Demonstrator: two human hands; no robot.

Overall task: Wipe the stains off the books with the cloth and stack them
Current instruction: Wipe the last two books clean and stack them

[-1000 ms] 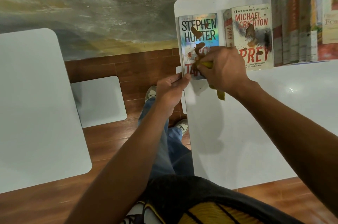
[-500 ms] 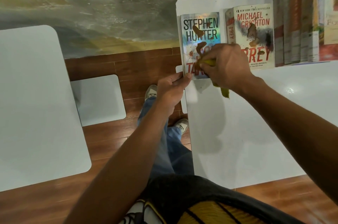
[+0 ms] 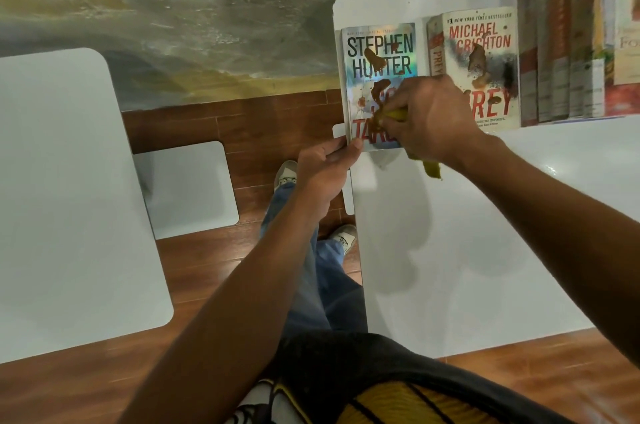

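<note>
The right hand (image 3: 429, 122) rubs the cloth (image 3: 393, 115) on the Hunter book (image 3: 377, 56); the left hand (image 3: 325, 167) pinches its near corner. Brown stains remain there and on the Prey book (image 3: 485, 49). Nothing looks stacked yet.

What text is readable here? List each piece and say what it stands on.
"STEPHEN HUNTER": cover of the left book.
"MICHAEL CRICHTON": cover of the right book.
"#1 NEW YORK TIMES BESTSELLER": top edge of the right book.
"PREY": spine of the right book.
Spines of the shelved books: too blurred to read.

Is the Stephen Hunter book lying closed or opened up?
Closed. The Stephen Hunter book lies flat on the white table, stained front cover up; no pages show.
</note>
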